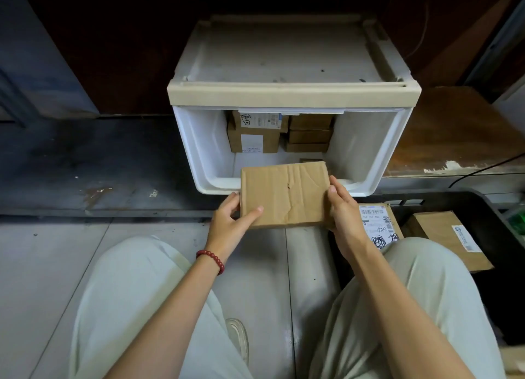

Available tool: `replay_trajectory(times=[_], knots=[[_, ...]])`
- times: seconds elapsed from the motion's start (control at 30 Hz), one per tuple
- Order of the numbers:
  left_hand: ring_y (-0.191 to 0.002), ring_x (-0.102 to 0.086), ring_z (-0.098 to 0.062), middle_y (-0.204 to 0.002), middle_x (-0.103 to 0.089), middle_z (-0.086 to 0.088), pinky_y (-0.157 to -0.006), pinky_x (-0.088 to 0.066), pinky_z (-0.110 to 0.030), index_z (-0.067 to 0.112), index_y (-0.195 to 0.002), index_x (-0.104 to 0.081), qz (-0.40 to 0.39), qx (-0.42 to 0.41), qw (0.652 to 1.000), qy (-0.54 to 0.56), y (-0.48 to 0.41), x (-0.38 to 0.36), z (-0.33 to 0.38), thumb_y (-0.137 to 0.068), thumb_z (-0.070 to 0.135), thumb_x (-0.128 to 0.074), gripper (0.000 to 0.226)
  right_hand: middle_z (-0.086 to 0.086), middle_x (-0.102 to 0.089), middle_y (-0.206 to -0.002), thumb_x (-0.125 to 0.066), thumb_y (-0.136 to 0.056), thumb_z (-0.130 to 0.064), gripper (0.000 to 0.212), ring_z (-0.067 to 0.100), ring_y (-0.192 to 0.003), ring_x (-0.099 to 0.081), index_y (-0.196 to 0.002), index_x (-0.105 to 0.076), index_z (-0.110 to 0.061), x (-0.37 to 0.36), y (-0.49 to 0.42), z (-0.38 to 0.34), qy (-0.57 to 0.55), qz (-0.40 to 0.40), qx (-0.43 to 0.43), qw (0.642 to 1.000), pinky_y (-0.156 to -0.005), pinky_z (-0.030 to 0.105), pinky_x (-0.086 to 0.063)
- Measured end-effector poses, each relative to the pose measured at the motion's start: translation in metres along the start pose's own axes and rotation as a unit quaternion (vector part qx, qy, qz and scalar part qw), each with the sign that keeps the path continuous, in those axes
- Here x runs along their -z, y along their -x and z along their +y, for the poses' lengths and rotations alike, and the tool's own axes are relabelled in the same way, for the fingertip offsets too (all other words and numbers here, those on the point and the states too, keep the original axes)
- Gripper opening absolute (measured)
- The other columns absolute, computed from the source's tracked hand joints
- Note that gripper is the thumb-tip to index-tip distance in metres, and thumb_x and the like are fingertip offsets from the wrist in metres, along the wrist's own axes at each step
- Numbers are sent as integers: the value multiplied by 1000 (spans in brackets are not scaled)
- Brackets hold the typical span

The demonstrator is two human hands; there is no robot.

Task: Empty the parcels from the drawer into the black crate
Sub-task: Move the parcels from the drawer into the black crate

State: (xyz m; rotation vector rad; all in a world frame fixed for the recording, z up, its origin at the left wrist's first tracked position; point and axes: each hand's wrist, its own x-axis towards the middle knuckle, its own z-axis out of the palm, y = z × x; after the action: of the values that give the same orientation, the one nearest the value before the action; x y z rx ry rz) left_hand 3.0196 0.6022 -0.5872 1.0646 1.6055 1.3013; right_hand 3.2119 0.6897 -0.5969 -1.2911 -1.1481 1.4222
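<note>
Parcel [285,194]: flat, brown. Your left hand [231,221] and right hand [345,216] each clasp one side edge, thumbs on top, likely to keep it level. Just ahead of your grip: drawer [199,157], open, stack [254,138] at its back. Right of your grip: crate [466,198], two boxes [451,234] inside.

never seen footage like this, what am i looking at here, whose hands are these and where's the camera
There is no machine here: a person wears a camera on the head, looking down at their own knees and hands. The left hand and right hand grip a flat cardboard parcel by its two ends, in front of an open white drawer. More parcels are stacked at the drawer's back. To the person's right sits a black crate with two labelled parcels already in it.
</note>
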Motion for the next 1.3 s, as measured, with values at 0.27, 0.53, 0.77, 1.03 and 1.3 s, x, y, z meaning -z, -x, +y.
replay_trajectory(times=[0.27,0.53,0.77,1.03,1.3], knots=[[-138,-29,-9,-152,-28,12,-109,-35,-35,52,-136,-37,-31,-35,999,-26,4,3,9,-72,60,-70,73,-8,-58,-127,-34,-93,-62,47,18,-114,-55,-129,-51,-34,-5,5,12,-34,3,-155,987,-96,46,-48],[-115,-53,-3,-127,-54,13,-77,-52,-12,40,-126,-43,15,-38,999,35,5,7,7,-68,38,-79,69,-5,-58,-71,-23,-98,-60,55,8,-64,-52,-79,-62,-27,0,12,0,-38,4,-122,992,-61,25,-41],[-109,-61,-12,-123,-63,5,-82,-53,-20,37,-133,-44,24,-33,999,17,-4,15,-5,-83,24,-72,59,-7,-71,-85,-17,-100,-56,56,19,-100,-59,-89,-66,-31,3,13,-5,-31,-11,-84,996,-81,29,-41],[-91,-66,-7,-98,-70,2,-66,-54,-14,29,-135,-51,72,-31,997,-20,-6,14,-6,-92,32,-59,44,-11,-71,-89,-39,-96,-56,41,4,-86,-63,-85,-68,-29,1,11,0,13,-5,-72,997,-77,23,-45],[-108,-64,-8,-121,-65,2,-85,-57,-29,29,-138,-49,58,-54,997,-14,-6,11,-2,-91,28,-62,49,-12,-72,-106,-40,-93,-61,46,4,-103,-65,-118,-64,-30,1,15,-9,-12,-32,-49,998,-90,27,-47]])
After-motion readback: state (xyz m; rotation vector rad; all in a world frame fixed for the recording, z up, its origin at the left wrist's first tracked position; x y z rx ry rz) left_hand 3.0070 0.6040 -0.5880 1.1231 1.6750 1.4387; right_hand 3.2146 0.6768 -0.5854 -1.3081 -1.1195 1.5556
